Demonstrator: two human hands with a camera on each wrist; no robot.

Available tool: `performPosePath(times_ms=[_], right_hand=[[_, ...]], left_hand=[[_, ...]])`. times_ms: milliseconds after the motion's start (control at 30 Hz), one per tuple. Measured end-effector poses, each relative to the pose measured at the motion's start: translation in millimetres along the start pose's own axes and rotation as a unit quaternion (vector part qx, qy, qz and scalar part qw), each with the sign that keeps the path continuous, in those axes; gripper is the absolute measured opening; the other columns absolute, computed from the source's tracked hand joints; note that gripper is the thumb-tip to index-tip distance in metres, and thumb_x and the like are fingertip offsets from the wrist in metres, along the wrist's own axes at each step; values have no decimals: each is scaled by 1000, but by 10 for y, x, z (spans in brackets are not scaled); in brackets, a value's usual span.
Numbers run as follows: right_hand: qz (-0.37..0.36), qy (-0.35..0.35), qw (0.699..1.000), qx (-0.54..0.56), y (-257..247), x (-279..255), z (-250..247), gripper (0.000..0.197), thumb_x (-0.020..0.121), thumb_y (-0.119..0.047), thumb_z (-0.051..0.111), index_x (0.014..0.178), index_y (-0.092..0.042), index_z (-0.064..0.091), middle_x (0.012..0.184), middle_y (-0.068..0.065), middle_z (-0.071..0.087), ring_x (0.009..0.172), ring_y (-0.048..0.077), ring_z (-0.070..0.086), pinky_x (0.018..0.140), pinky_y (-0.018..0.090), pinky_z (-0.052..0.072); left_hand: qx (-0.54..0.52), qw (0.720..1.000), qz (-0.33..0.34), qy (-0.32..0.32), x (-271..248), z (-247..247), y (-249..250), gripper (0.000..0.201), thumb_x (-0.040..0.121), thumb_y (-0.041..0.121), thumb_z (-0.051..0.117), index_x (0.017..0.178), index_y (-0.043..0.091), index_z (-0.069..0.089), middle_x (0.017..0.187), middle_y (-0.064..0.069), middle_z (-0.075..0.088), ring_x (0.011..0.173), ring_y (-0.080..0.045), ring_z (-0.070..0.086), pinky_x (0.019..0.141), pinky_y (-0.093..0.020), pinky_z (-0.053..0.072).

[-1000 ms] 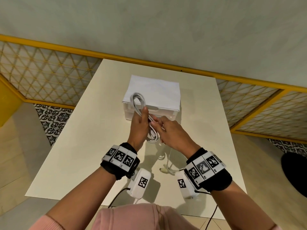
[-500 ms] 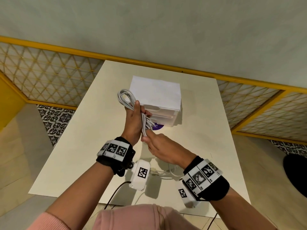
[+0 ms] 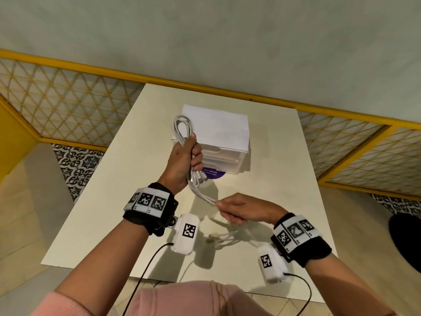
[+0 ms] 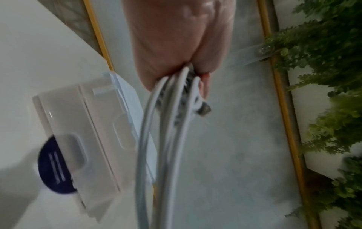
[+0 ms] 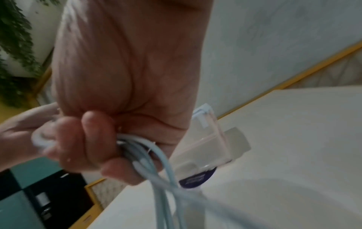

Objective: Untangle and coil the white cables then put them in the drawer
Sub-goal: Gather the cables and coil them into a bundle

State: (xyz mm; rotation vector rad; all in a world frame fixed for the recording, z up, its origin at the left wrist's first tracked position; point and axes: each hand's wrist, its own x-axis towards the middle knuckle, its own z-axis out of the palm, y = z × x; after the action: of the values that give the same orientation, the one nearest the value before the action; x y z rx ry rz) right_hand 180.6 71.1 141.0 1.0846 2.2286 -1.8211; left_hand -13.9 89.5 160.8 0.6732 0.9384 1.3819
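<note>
My left hand (image 3: 190,156) grips a bundle of white cables (image 3: 182,128) in a fist, held above the table just left of the small white drawer unit (image 3: 224,131). A loop of cable stands above the fist and connector ends (image 3: 200,179) hang below it. Strands run down and right to my right hand (image 3: 227,208), which pinches them near the table's middle. In the left wrist view the cables (image 4: 166,139) hang from the closed fingers (image 4: 204,86). The right wrist view shows fingers (image 5: 94,139) curled round the strands (image 5: 158,156). Loose cable ends (image 3: 218,238) lie on the table.
The drawer unit stands on a cream table (image 3: 114,201), partly over a round purple sticker (image 3: 214,174). A yellow railing with lattice panels (image 3: 68,110) runs behind and beside the table. Green plants (image 4: 323,77) hang beyond it.
My left hand has lifted the coil up and left, away from the drawer front. My right hand has slid back toward me along the strands, drawing them out.
</note>
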Motion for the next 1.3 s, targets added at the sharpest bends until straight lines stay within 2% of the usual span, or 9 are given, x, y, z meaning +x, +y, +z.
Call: performPosePath(times_ms=[233,367,500,667,800,933,1067,1167,1300], right_hand=[[26,23,989,-142,-281,-235,-507,24,94,-36,51,79,-20,61,60,-20,53,59,0,47,59,13,41],[11,23,979,-200,-552,-257,-624,18,91,-36,56,87,-21,64,78,-12,62,77,7,57,76,26,44],[-11,81,956,-282,-663,-201,-621,29,95,-38,47,92,-15,64,78,-7,61,77,13,57,73,30,44],[13,38,968,-247,-703,-312,-609,26,96,-36,46,80,-21,60,65,-19,54,63,-5,48,64,16,31],[34,-15,968,-249,-664,-349,-518,28,97,-34,45,79,-18,60,59,-13,46,56,1,39,63,20,29],[45,43,958,-278,-650,-300,-596,29,96,-36,47,79,-16,60,60,-14,50,59,3,43,62,22,31],[25,77,946,-315,-691,-177,-610,28,96,-36,45,80,-17,59,65,-8,49,59,7,43,60,26,34],[-4,110,942,-316,-720,-113,-572,22,97,-33,45,79,-26,56,65,-14,51,59,0,48,58,17,33],[-27,127,945,-299,-708,-124,-560,31,98,-29,46,67,-38,47,52,-25,54,57,-15,50,57,7,37]], left_hand=[[258,952,-47,-155,-159,-13,-170,28,101,31,41,76,20,37,55,9,37,44,-8,26,41,-19,26],[273,944,-66,-173,-232,107,-218,28,101,32,40,77,18,38,54,11,36,44,-8,25,42,-20,24],[239,948,-61,-200,-271,169,-223,36,102,33,36,82,7,52,59,0,23,45,-10,18,45,-26,15],[123,991,7,-44,-91,-22,-211,32,101,33,38,72,19,36,50,10,36,39,-4,28,37,-17,27],[73,993,52,79,45,-280,-186,33,102,31,35,71,19,35,50,11,36,39,-5,30,38,-18,30],[126,991,-11,-44,-28,-268,-171,36,101,32,38,68,19,36,51,10,34,39,-5,28,38,-17,31],[237,956,-31,-170,-186,-38,-248,41,102,32,37,68,8,43,50,9,35,41,-8,30,51,-23,45],[297,938,-7,-181,-280,93,-295,46,102,34,33,81,-2,54,56,3,36,49,-10,37,58,-21,44],[274,948,4,-160,-313,124,-283,33,103,32,32,97,18,62,75,-5,53,70,-11,58,68,-23,53]])
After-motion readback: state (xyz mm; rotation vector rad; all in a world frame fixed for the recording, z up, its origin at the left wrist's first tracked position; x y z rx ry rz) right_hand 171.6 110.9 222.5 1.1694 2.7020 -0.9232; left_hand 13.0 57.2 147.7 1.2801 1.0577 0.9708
